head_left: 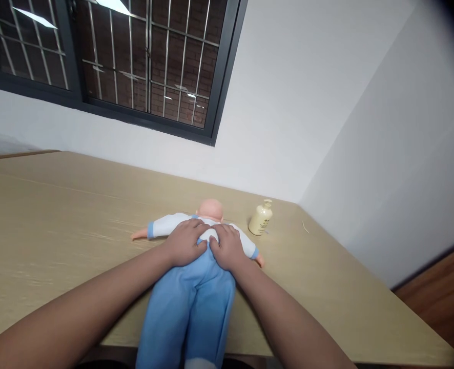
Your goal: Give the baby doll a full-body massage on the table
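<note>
A baby doll (190,287) lies stretched along the table, arms spread to both sides and legs toward me. It wears a white top with blue cuffs and blue trousers; its bald pink head (210,209) points away and no face shows. My left hand (186,242) rests flat on the left side of the doll's upper body. On the other side lies my right hand (227,245), also flat, fingers pointing inward. The two hands nearly meet at the middle, thumbs apart from the fingers. Both are open, and the cloth beneath them is partly hidden.
A pale yellow pump bottle (261,219) stands upright on the wooden table (69,215), right of the doll's head. A thin pale strand (306,226) lies farther right. Behind the table are a white wall (273,118) and a barred window (146,61).
</note>
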### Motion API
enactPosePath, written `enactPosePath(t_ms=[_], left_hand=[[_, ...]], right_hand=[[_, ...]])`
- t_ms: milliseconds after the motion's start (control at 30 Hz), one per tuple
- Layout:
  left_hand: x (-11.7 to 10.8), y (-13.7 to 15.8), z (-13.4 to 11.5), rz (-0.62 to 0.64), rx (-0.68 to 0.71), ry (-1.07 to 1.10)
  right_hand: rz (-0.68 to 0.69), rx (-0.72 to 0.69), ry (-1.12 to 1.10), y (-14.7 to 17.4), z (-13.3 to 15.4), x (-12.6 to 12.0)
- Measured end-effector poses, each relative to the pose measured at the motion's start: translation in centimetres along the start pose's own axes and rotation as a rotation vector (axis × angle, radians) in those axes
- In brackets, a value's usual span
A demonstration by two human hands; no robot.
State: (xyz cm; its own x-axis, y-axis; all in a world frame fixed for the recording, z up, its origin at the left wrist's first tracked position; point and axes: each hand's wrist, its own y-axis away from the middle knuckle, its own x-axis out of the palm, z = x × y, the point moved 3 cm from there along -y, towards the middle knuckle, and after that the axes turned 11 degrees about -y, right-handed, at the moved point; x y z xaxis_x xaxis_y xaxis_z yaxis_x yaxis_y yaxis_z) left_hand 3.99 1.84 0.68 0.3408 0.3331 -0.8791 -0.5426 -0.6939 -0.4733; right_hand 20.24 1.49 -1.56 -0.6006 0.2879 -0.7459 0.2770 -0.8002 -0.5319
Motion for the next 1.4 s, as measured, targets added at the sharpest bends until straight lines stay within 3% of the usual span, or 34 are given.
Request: enactPosePath(t_ms=[367, 600, 733, 900, 1000, 1067, 1200, 1300, 1400], left_hand=[[1.9, 0.4, 1.2, 0.039, -0.06, -0.062], [0.9, -0.1, 1.4, 0.047, -0.026, -0.011], [1.2, 0.1, 1.6, 0.056, -0.057, 0.006], [1.1, 0.9, 1.8, -0.108, -0.141, 0.104], [-0.1, 1.3, 1.7, -0.243, -0.175, 0.147], [-1.2, 1.3, 1.9, -0.262, -0.208, 0.123], [-2.1, 1.0, 2.9, -0.023, -0.308, 0.009], [-1.6, 1.1, 4.1, 0.202, -0.384, -0.022], [-0.8, 1.5, 5.2, 0.357, -0.432, -0.007]], right_hand=[[-0.011, -0.001, 0.032, 0.2, -1.2, 0.7], [0.078, 0.066, -0.025, -0.6, -1.1, 0.1], [0.058, 0.068, -0.042, -0.3, -1.0, 0.1], [-0.025, -0.002, -0.103, 0.3, -1.5, -0.1], [-0.129, -0.034, -0.142, 0.5, -1.6, -1.0], [-0.183, -0.039, -0.118, 0.5, -1.2, -1.9], [-0.052, 0.121, 0.027, 0.4, -0.3, -3.4], [0.136, 0.295, 0.121, 0.7, 0.0, -3.6], [0.241, 0.366, 0.112, 0.9, 0.1, -3.3]])
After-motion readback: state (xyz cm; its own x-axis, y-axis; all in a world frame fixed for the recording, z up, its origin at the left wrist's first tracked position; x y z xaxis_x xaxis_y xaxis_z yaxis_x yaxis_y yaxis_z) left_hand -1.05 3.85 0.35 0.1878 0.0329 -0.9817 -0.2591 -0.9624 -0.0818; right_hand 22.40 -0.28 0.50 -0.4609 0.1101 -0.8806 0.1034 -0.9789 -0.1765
